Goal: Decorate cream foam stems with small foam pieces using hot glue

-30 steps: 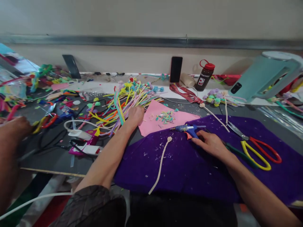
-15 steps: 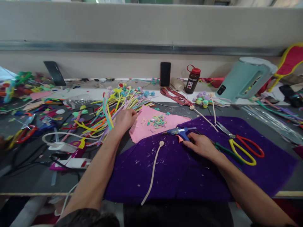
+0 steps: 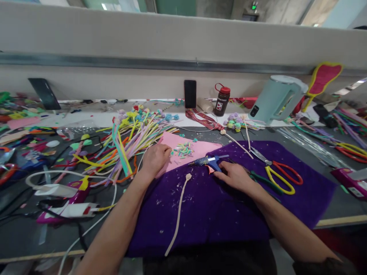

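Note:
My left hand (image 3: 156, 158) is over the left side of a pink sheet (image 3: 169, 142), its fingers pinched beside a small pile of cut pastel pieces (image 3: 185, 149). Whatever is between those fingertips is too small to make out. The fingers of my right hand (image 3: 236, 176) are closed around the handle of a blue hot glue gun (image 3: 208, 160), which lies low over the purple cloth (image 3: 229, 214) with its nozzle toward the left. A cream fuzzy stem (image 3: 179, 214) with a knotted tip lies in front of me on the cloth.
Scissors with red and yellow handles (image 3: 282, 179) and green-handled pliers (image 3: 265, 182) lie right of my right hand. Behind are bundled colored stems (image 3: 137, 133), a phone (image 3: 190, 94), a bottle (image 3: 222, 101) and a kettle (image 3: 276, 99). A power strip (image 3: 65, 202) with cables is at left.
My left hand has moved from the pink sheet's upper left edge toward me and closer to the cut pieces. My right hand stays at the glue gun. The view has shifted right.

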The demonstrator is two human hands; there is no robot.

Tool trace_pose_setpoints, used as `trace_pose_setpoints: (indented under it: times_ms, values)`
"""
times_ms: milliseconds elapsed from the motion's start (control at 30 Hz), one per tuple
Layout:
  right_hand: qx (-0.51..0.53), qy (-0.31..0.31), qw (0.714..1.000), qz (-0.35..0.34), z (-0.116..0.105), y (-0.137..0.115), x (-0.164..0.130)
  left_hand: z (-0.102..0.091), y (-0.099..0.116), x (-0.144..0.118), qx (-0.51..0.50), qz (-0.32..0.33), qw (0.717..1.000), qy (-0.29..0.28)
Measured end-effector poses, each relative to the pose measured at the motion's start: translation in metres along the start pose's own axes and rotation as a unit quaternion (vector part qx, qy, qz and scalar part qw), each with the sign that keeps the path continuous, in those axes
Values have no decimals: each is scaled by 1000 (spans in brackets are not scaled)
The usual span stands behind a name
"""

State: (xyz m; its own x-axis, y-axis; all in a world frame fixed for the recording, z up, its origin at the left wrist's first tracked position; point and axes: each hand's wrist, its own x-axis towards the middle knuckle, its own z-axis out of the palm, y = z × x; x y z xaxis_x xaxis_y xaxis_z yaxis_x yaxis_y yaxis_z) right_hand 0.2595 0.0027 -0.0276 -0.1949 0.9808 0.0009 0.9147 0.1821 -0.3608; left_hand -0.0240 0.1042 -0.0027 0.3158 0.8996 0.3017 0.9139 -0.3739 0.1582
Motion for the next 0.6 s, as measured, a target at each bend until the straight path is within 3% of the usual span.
trace_pose_setpoints:
  times_ms: [233,367,500,600]
  values:
    - [-7,-42,999,-11,0,6,1,8,-14,-4,-150,-51,987,16]
    - [-127,-14,992,-18,-20,2,-9,1,-33,-8,-208,-105,972,21]
    - [-188,2,976,-111,-52,-27,7,-14,-60,-11,-74,-185,977,78]
    - [-178,-13,961,-212,-59,-71,58,-17,-71,-13,24,-179,983,39]
